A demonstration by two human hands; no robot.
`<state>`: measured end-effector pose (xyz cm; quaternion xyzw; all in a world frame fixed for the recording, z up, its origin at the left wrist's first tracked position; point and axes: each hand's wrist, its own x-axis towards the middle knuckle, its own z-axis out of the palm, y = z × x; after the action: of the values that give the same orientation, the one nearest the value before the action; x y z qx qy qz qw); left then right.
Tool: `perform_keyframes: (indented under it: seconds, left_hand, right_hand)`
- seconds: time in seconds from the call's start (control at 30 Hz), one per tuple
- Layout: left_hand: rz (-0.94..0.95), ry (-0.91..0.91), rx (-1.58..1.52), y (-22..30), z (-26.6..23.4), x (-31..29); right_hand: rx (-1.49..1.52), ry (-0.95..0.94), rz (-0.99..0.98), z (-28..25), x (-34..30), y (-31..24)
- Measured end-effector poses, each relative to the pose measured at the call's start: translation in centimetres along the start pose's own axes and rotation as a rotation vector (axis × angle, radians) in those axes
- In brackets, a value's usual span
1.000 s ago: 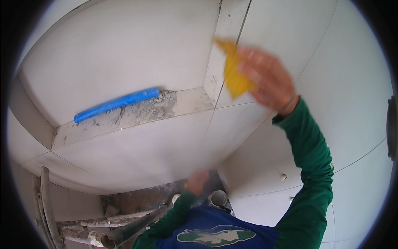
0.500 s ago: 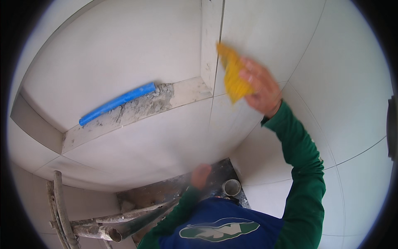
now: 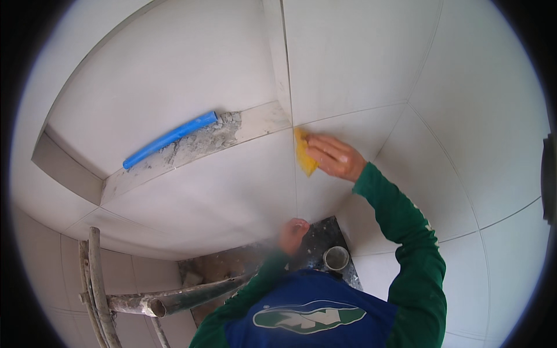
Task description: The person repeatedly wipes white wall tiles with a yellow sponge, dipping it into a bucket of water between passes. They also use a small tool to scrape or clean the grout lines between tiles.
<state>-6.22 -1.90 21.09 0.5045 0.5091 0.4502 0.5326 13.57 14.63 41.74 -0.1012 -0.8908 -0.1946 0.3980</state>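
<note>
My right hand [image 3: 339,158] grips a yellow cloth [image 3: 304,153] between thumb and fingers. The cloth lies against the pale tiled wall [image 3: 243,180], on the upright joint just under the lower right corner of a recessed niche. My left hand [image 3: 294,235] is low in front of my body, beside the lower wall. Its fingers are curled in, and whether anything is inside them is hidden.
A blue pipe [image 3: 169,140] lies on the niche ledge [image 3: 261,120] beside crumbled grey mortar [image 3: 212,130]. Below stand a round container [image 3: 336,258] on a dark, spattered board [image 3: 322,238] and mortar-stained scaffold poles [image 3: 96,272] at the lower left.
My right hand has come down and slightly left with the cloth, from beside the niche's right edge to below its corner. My left hand has shifted slightly right and up.
</note>
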Motion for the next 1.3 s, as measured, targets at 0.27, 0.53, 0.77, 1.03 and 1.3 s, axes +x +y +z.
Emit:
perform_keyframes:
  seconds: [0.27, 0.53, 0.77, 1.03, 1.3]
  left_hand:
    - [-0.003, -0.024, -0.007, -0.8, 0.5, -0.9]
    - [-0.015, 0.024, 0.046, -1.4, 0.4, -2.6]
    - [0.112, 0.085, -0.004, -6.4, 0.6, -1.5]
    - [0.09, 0.153, 0.015, -5.7, 0.9, -2.1]
    - [0.042, 0.154, -0.038, -3.7, -0.7, -2.3]
  right_hand:
    - [-0.075, 0.69, 0.11, -10.5, 16.7, 4.3]
    - [-0.059, 0.621, 0.128, -3.7, 16.0, 4.7]
    - [0.391, 0.728, 0.498, -3.6, 6.5, 1.9]
    - [0.465, 0.822, 0.658, -5.8, 9.0, 1.0]
    - [0.705, 0.822, 0.791, -6.0, 10.4, -0.3]
